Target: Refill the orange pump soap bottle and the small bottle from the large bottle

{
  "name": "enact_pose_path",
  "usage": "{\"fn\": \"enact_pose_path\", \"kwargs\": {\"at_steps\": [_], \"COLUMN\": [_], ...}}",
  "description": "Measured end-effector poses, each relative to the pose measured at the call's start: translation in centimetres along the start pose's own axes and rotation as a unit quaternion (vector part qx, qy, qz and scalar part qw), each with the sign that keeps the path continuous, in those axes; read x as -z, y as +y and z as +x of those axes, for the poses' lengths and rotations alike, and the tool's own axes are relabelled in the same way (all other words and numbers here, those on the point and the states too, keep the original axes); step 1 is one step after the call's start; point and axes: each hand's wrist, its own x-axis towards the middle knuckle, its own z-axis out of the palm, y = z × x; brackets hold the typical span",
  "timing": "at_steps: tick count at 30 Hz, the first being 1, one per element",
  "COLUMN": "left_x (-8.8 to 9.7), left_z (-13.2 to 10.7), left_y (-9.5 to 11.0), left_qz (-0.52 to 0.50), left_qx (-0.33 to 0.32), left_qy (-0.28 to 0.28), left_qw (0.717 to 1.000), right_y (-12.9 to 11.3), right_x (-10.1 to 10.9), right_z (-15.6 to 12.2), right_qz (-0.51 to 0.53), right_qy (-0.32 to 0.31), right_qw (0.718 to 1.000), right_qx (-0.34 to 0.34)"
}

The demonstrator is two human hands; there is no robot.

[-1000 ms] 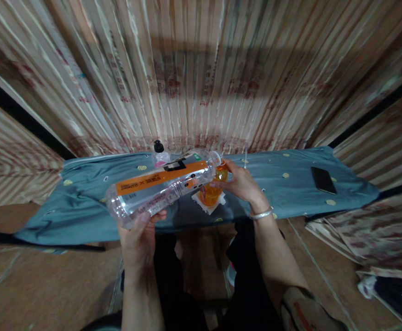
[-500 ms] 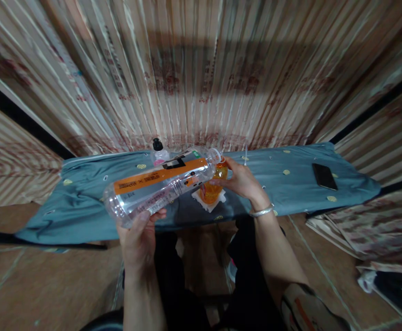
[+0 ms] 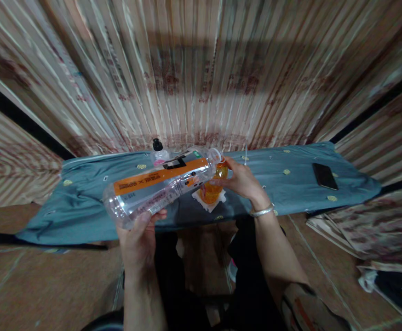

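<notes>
Left hand (image 3: 139,236) clasps the base of a probably light, crushable clear bottle (image 3: 159,184) tipped over the amber cup (image 3: 216,189), which the right hand (image 3: 243,181) cups.

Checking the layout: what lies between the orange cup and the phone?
Head view: the right hand, touching the cup; a thin white stick behind it; otherwise bare yellow-dotted cloth up to the phone.

Orange band (image 3: 159,177): pale characters are printed along it on the clear bottle (image 3: 132,204), but none can be read.
Small print: dark lines are shown under the band, too blurred to be read.
Curtain (image 3: 201,78): reddish marks are repeated across the folds; no word can be made out.
Orange container (image 3: 210,193): nothing can be read on it.
</notes>
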Motion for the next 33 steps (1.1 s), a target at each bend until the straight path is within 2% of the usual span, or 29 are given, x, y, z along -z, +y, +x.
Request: {"fn": "enact_pose_path", "kwargs": {"at_steps": [33], "left_x": [-0.34], "left_z": [0.01], "left_y": [0.36], "left_qz": [-0.015], "left_qx": [-0.006], "left_qy": [-0.016], "left_qw": [1.0], "right_y": [0.52], "right_x": [-0.17], "right_z": [0.02], "right_qz": [-0.007], "right_qy": [0.01], "right_qw": [1.0], "right_qx": [0.013]}}
